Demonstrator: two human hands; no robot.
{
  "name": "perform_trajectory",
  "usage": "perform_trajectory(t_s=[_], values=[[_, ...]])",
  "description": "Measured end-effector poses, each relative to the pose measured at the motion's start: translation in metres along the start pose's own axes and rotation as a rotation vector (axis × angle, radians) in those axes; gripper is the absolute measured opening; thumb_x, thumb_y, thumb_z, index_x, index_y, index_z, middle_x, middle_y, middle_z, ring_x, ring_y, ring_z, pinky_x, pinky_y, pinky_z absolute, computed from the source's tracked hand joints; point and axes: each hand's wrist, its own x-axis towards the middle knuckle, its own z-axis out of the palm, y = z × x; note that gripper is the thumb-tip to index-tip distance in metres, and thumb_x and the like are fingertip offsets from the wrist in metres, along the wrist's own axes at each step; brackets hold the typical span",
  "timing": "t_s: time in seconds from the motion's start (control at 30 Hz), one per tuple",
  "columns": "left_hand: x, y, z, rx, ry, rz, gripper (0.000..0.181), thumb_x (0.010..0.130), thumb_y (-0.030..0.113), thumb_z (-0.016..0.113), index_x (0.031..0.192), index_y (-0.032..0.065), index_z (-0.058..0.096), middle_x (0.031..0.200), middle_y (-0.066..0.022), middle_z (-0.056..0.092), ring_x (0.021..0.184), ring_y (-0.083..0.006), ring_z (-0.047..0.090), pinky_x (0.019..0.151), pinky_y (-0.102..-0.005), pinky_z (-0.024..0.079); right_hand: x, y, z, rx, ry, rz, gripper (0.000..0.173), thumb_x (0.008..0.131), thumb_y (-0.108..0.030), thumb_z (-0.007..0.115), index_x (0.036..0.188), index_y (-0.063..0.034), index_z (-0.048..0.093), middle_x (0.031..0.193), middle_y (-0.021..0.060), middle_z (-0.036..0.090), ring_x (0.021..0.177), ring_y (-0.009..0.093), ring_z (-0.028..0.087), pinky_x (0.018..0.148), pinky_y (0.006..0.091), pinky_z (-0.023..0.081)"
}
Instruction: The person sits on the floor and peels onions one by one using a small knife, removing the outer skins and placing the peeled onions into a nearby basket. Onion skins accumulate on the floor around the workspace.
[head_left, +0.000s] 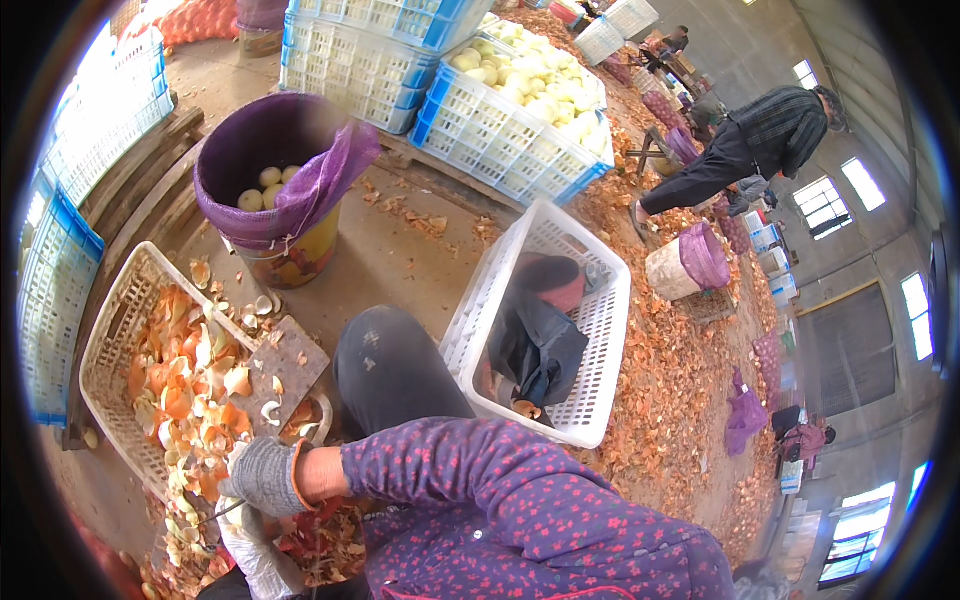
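My right hand, in a grey knitted glove, reaches from the floral sleeve to the lower left. Just below it, my left hand wears a whitish glove. The hands are close together with bent fingers. A thin dark blade-like tool sticks out between them; which hand grips it cannot be told. What lies inside the fingers is hidden. Onion skins heap up beside the hands in a white plastic basket. A flat board with scraps rests at the basket's edge.
A purple-lined bucket holds peeled onions. A white crate containing dark cloth stands right of my knee. Blue-and-white crates of onions stand beyond. A person stands farther off on the skin-strewn floor.
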Motion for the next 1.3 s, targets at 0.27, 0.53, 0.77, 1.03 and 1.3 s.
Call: perform_trajectory(t_s=[0.27, 0.53, 0.77, 1.03, 1.3], values=[[-0.004, 0.001, -0.001, -0.002, 0.014, 0.003, 0.051, 0.095, 0.048, 0.059, 0.126, 0.0085, 0.053, 0.102, -0.0048, 0.062, 0.088, -0.0159, 0.059, 0.077, -0.0326, 0.049, -0.001, -0.013, 0.003, -0.025, 0.115, 0.059, 0.054, 0.074, -0.026, 0.068, 0.125, -0.0102, 0.061, 0.078, 0.0119, 0.066, 0.080, 0.032, 0.067, 0.060, 0.0467, 0.051], [-0.006, 0.002, 0.003, 0.011, 0.016, 0.005, 0.051, 0.094, 0.049, 0.059, 0.125, 0.0084, 0.054, 0.100, -0.0045, 0.062, 0.086, -0.0154, 0.059, 0.076, -0.0321, 0.049, -0.002, -0.013, 0.011, -0.015, 0.157, 0.046, 0.047, 0.071, -0.027, 0.073, 0.112, -0.0065, 0.065, 0.078, 0.0132, 0.067, 0.080, 0.032, 0.068, 0.064, 0.0463, 0.052], [-0.012, 0.003, -0.003, 0.025, 0.025, 0.014, 0.051, 0.094, 0.049, 0.059, 0.124, 0.0083, 0.054, 0.099, -0.0042, 0.062, 0.085, -0.0150, 0.059, 0.075, -0.0317, 0.049, -0.005, -0.008, -0.004, 0.046, 0.067, 0.060, 0.040, 0.067, -0.026, 0.076, 0.100, -0.0046, 0.067, 0.081, 0.0156, 0.069, 0.082, 0.034, 0.069, 0.068, 0.0445, 0.054], [-0.029, 0.003, -0.014, 0.045, 0.027, 0.016, 0.052, 0.094, 0.050, 0.060, 0.124, 0.0082, 0.054, 0.097, -0.0039, 0.062, 0.084, -0.0145, 0.059, 0.074, -0.0311, 0.049, 0.000, -0.013, -0.005, 0.038, 0.059, 0.113, 0.060, 0.075, -0.024, 0.067, 0.130, -0.0053, 0.055, 0.076, 0.0173, 0.067, 0.073, 0.036, 0.068, 0.061, 0.0491, 0.051], [-0.033, 0.004, -0.008, -0.002, 0.056, 0.032, 0.056, 0.097, 0.052, 0.056, 0.128, 0.0051, 0.052, 0.105, -0.0032, 0.061, 0.092, -0.0137, 0.058, 0.077, -0.0298, 0.047, -0.012, 0.000, -0.018, 0.233, 0.309, 0.175, 0.053, 0.077, -0.016, 0.063, 0.130, -0.0145, 0.058, 0.078, 0.0151, 0.069, 0.071, 0.035, 0.069, 0.063, 0.0484, 0.052]])
